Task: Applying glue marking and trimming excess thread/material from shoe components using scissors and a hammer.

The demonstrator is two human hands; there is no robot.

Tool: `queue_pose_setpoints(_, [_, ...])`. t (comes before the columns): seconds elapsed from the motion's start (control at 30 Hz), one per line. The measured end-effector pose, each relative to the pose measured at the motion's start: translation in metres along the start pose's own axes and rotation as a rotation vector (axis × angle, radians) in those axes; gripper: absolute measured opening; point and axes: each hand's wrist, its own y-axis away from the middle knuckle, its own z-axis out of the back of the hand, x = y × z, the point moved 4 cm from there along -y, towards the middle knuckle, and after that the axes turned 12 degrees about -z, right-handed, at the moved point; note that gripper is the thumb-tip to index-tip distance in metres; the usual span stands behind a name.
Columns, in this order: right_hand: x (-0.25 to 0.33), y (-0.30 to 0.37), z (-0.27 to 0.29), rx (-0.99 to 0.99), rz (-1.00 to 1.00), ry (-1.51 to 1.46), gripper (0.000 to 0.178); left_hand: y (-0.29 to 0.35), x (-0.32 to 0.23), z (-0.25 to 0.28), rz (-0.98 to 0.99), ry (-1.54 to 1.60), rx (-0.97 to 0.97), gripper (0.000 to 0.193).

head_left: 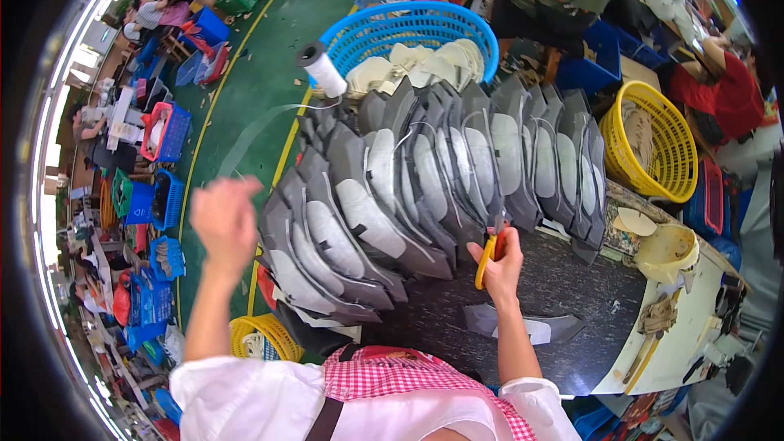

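My right hand (500, 265) is closed round yellow-handled scissors (487, 260), their blades pointing at the stacked pieces. Raised over the left side, my left hand (224, 220) is blurred by motion, its fingers curled. A thin white strip (284, 107) runs toward it, faint and smeared, from near a white spool (327, 75); the hand seems to grip its end. Overlapping rows of dark grey cut pieces (359, 204) with white patches and pale edging fan across the black speckled table (441, 306). One loose grey piece (563, 328) lies flat beneath my right wrist.
Beyond the rows stands a blue basket (408, 16) of off-white pieces. A yellow basket (649, 143) and a cream bucket (665, 255) are at the right. Another yellow basket (265, 335) sits low left. Other people work farther off beside a green floor (245, 73).
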Motion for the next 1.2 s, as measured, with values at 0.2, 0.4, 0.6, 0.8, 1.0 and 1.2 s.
queue_pose_setpoints(0.2, [-0.022,0.012,-0.023,0.118,-0.242,-0.256,0.045,0.093,-0.025,-0.037,0.567,0.576,-0.071,0.024])
queue_pose_setpoints(0.4, [0.021,0.040,-0.073,-0.208,0.153,-0.343,0.053,0.098,-0.033,-0.053,0.592,0.617,-0.241,0.026])
queue_pose_setpoints(0.6, [0.094,0.042,0.001,-0.209,0.277,-0.201,0.072,0.103,-0.026,-0.055,0.581,0.613,-0.229,0.026])
queue_pose_setpoints(0.8, [0.046,0.014,0.202,-0.349,0.218,-0.556,0.059,0.108,-0.018,-0.052,0.694,0.720,-0.426,0.022])
queue_pose_setpoints(1.0, [-0.088,0.005,0.276,-0.659,-0.338,-0.106,0.059,0.126,0.000,-0.042,0.780,0.756,-0.553,0.020])
queue_pose_setpoints(1.2, [-0.044,0.075,0.164,-0.795,0.387,0.013,0.026,0.170,0.000,-0.038,0.721,0.454,-0.291,0.022])
